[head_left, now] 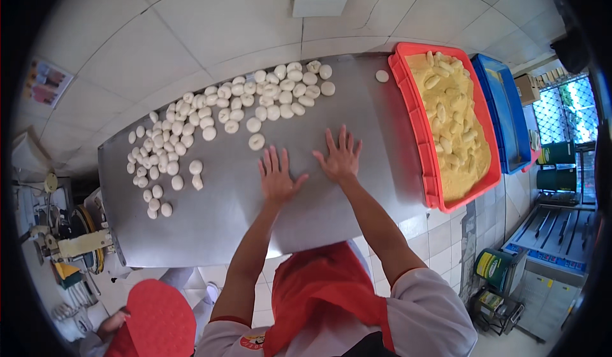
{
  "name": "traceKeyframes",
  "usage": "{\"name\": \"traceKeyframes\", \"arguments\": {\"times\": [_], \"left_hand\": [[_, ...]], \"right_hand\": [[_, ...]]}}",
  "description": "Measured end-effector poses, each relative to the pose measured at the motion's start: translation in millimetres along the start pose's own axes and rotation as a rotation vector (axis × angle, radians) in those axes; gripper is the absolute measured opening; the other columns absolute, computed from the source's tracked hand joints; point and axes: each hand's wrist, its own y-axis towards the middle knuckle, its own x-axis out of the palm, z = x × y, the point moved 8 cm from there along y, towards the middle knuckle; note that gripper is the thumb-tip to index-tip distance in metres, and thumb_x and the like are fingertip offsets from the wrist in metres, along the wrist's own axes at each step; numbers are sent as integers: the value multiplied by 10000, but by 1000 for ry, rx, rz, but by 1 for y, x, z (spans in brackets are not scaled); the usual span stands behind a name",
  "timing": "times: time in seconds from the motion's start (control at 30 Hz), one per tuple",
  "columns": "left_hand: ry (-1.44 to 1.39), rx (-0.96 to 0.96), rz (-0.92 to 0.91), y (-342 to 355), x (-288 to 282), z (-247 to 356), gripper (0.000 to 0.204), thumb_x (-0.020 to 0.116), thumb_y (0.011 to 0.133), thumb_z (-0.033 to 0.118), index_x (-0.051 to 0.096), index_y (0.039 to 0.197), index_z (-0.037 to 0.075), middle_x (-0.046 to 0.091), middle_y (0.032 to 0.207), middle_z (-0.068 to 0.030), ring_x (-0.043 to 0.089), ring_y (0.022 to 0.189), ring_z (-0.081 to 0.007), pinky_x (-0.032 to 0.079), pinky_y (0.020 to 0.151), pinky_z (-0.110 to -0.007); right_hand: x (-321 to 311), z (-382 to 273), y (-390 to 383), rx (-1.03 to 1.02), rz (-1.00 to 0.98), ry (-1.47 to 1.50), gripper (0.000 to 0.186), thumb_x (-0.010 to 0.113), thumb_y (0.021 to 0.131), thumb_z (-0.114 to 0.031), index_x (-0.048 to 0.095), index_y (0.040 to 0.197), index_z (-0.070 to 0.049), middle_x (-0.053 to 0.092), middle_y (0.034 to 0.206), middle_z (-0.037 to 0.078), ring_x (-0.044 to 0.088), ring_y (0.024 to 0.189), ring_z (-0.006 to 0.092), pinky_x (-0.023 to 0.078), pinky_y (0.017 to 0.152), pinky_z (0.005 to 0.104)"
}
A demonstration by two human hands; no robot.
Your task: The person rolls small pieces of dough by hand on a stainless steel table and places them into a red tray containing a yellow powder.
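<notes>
Both of my hands lie palm down over the steel table (319, 217), fingers spread and nothing held. My left hand (278, 177) is just below a single round dough ball (256, 141). To its right, my right hand (340, 158) points toward the back of the table. Many pale dough balls (280, 95) crowd the back edge, and more (162, 146) spread down the left side. One lone dough ball (382, 76) sits at the back right, beside the red crate (433, 188). Whether the palms press on the steel I cannot tell.
The red crate holds yellow meal (468, 182) with several elongated dough pieces on it. A blue crate (519, 143) stands behind it to the right. At lower left is another person in a red cap (160, 319). Tiled wall (191, 19) borders the table's back.
</notes>
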Motion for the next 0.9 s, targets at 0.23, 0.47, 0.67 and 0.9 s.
{"name": "traceKeyframes", "arguments": {"times": [0.23, 0.47, 0.67, 0.9], "left_hand": [[39, 39, 139, 110, -13, 14, 1001, 449, 901, 724, 215, 1560, 8, 155, 1632, -231, 81, 1527, -373, 78, 1218, -541], [-103, -22, -72, -23, 19, 10, 834, 674, 879, 462, 346, 1482, -12, 355, 1535, -225, 325, 1430, -375, 248, 1172, -506], [-1389, -9, -430, -54, 4, 133, 829, 828, 782, 385, 455, 1401, -24, 478, 1418, -247, 531, 1246, -372, 427, 1053, -442], [-477, -176, 229, 62, -55, -17, 721, 767, 812, 329, 484, 1380, -13, 519, 1340, -237, 465, 1261, -418, 375, 1066, -482]], "right_hand": [[-15, 15, 105, 71, 152, 81, 860, 294, 973, -685, 163, 1592, -103, 78, 1656, 190, 80, 1528, 364, 63, 1215, 571], [31, 5, -67, 30, 224, 95, 696, 476, 987, -521, 388, 1485, -42, 364, 1527, 233, 322, 1436, 358, 291, 1143, 539], [123, 96, -124, 657, 77, 2305, 364, 518, 993, -370, 610, 1097, -34, 631, 989, 143, 610, 933, 316, 520, 822, 533], [-119, 179, -77, 162, 813, 2958, 724, 491, 901, -717, 537, 1149, -38, 568, 1165, 192, 582, 1035, 357, 496, 920, 518]]}}
